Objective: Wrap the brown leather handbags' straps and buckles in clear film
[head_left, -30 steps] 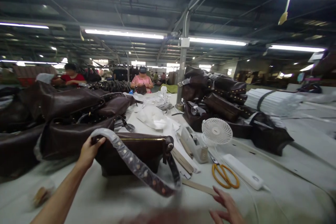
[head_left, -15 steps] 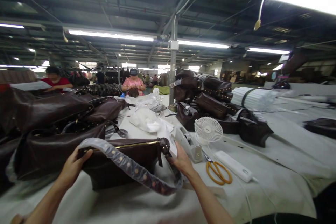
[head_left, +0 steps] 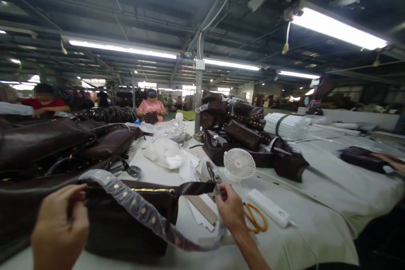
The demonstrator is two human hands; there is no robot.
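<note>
A dark brown leather handbag (head_left: 126, 219) with a gold zip stands on the table in front of me. Its studded strap (head_left: 139, 202), wrapped in clear plastic, loops across the front and curves up on the right. My right hand (head_left: 232, 206) pinches the end of a short dark leather strap (head_left: 196, 187), pulled out straight from the bag's right end, with metal fittings at the fingers. Half-curled, my left hand (head_left: 60, 223) is at the bag's left end, thumb and forefinger apart; whether the fingertips touch the bag is unclear.
Brown bags are heaped at left (head_left: 44, 139) and back right (head_left: 243, 133). Right of my right hand are a white fan (head_left: 239, 163), orange-handled scissors (head_left: 257, 219) and a white power strip (head_left: 268, 207). Another person's hand (head_left: 392, 161) reaches a dark bag at far right.
My right hand has drawn the short strap out straight to the right. My left hand has come off its grip on the bag's left end and nearer to me. The view has turned slightly right.
</note>
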